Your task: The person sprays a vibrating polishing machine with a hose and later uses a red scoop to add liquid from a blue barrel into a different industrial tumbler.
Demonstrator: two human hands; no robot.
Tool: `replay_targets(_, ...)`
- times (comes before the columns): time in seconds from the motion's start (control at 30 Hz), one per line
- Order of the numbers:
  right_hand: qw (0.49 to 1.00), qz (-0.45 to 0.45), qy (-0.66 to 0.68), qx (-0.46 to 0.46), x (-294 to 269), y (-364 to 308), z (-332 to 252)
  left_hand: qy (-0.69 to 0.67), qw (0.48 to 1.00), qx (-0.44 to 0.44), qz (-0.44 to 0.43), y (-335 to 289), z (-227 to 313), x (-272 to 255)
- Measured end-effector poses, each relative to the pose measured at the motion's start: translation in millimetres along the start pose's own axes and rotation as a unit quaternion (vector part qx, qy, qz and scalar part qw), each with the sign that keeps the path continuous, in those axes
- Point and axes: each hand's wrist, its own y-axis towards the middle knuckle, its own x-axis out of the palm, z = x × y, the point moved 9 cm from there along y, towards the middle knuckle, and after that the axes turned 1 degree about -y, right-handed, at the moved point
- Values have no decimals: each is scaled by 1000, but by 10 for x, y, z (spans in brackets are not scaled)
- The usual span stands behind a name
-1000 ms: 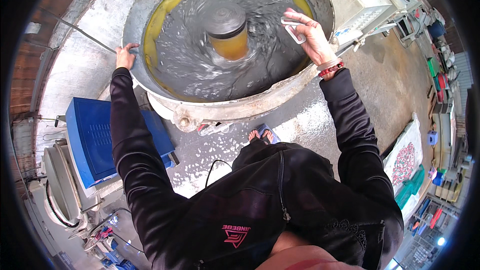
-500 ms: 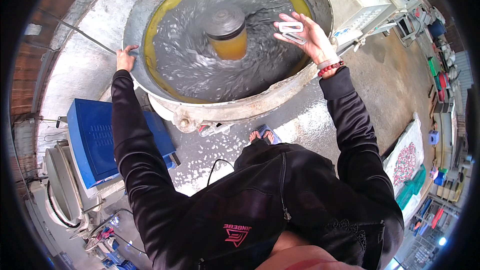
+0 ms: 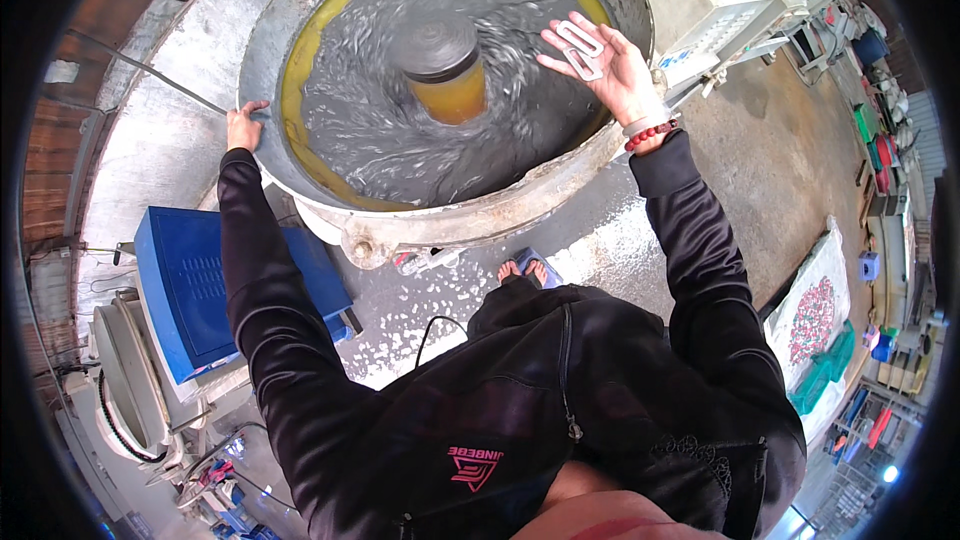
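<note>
Lying across the wide-spread fingers of the right hand, two pale oblong loops show just inside the right edge of the round tub; the left hand touches its left edge, grip unclear. A dark-capped yellow column stands mid-tub between them, amid blurred grey contents. Around: a blue cabinet, white-flecked floor, a pale sheet bearing red bits.

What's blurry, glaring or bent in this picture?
Head view: motion streaks the grey contents of the bowl; head view: glare whitens the floor, a light flares lower right; head view: edges curve, darkening toward the rim; the right hand looks fairly sharp.
</note>
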Motion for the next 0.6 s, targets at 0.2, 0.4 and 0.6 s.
replay_targets(0.2,994,99,17,-42,-214,54,-56,126,990,-26,64,-100,163,-156)
replay_targets(0.4,978,28,10,-208,529,137,-58,-198,924,161,284,-951,1866,-998)
replay_targets(0.6,934,-60,-103,-337,1166,-267,-31,-575,793,160,-122,-1681,3709,-563)
